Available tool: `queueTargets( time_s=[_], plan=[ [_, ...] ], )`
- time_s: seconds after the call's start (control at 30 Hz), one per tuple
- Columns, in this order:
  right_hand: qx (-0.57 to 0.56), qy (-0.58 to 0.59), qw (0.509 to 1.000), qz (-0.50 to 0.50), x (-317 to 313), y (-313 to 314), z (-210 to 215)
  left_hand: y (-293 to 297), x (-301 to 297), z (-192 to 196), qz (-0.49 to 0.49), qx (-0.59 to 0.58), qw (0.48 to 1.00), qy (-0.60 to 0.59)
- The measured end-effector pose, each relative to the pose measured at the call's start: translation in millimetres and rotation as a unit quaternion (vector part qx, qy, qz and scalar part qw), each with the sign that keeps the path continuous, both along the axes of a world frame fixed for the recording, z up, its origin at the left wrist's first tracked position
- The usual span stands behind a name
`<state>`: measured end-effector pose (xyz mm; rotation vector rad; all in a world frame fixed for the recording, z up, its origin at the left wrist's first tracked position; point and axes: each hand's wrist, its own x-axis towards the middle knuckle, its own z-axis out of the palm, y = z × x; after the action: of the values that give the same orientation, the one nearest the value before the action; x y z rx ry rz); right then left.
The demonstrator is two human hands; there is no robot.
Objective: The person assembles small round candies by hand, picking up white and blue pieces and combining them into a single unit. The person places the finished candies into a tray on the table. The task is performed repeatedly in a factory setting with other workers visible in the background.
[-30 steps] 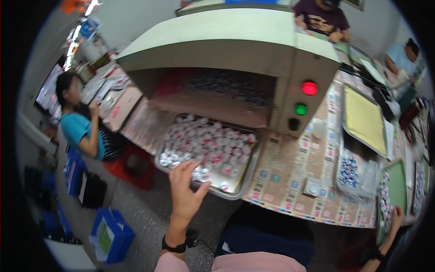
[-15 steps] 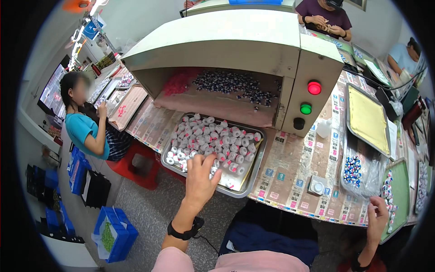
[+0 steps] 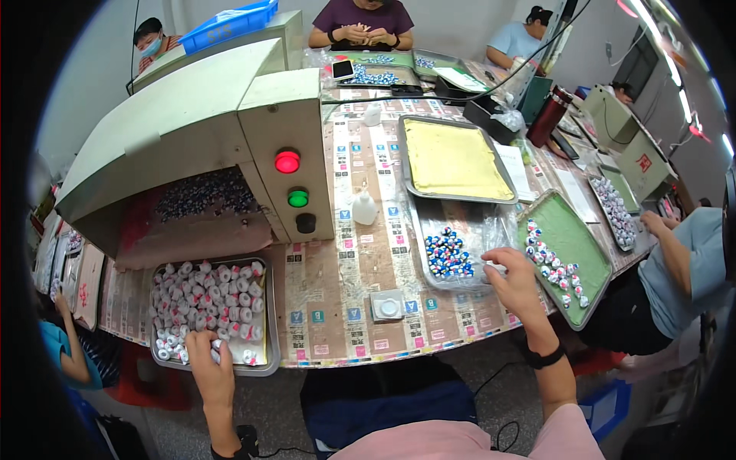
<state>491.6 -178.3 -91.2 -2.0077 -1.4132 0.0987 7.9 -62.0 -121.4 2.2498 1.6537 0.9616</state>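
Note:
My left hand (image 3: 208,364) rests on the near edge of a metal tray (image 3: 268,337) filled with several small white and pink pieces (image 3: 207,299), its fingers down among them. My right hand (image 3: 515,280) lies on the clear plastic sheet at the near right corner of a second metal tray (image 3: 420,230), which holds a cluster of small blue, white and red pieces (image 3: 447,253). Whether either hand grips a piece is hidden by the fingers. Each of my wrists wears a black band.
A beige machine (image 3: 199,130) with red and green lamps stands behind the left tray. A yellow-lined tray (image 3: 452,159), a green tray (image 3: 571,253), a small white bottle (image 3: 363,207) and a square white dish (image 3: 389,307) lie on the table. Other people sit around it.
My view has swung to the right. My left hand has come down onto the near edge of the left tray, and my right hand has reached up onto the tray of blue pieces.

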Motion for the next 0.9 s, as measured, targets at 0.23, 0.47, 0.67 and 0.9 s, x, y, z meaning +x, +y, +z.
queueTargets(
  time_s=[0.23, 0.47, 0.67, 0.9],
  plan=[
    [-0.054, -0.029, 0.996, 0.061, 7, 34, -20, -1, 2, 5, -0.013, -0.031, 0.999, 0.028],
    [-0.061, 0.052, 0.996, 0.036, 14, 50, -28, -4, -3, 1, 0.020, 0.024, 0.999, -0.029],
    [-0.039, 0.416, 0.908, -0.005, -3, 31, 0, 1, -5, 6, 0.014, -0.136, 0.798, -0.587],
    [-0.040, 0.630, 0.773, 0.053, -56, 8, 10, -25, 58, 31, -0.098, -0.403, 0.300, -0.859]
  ],
)
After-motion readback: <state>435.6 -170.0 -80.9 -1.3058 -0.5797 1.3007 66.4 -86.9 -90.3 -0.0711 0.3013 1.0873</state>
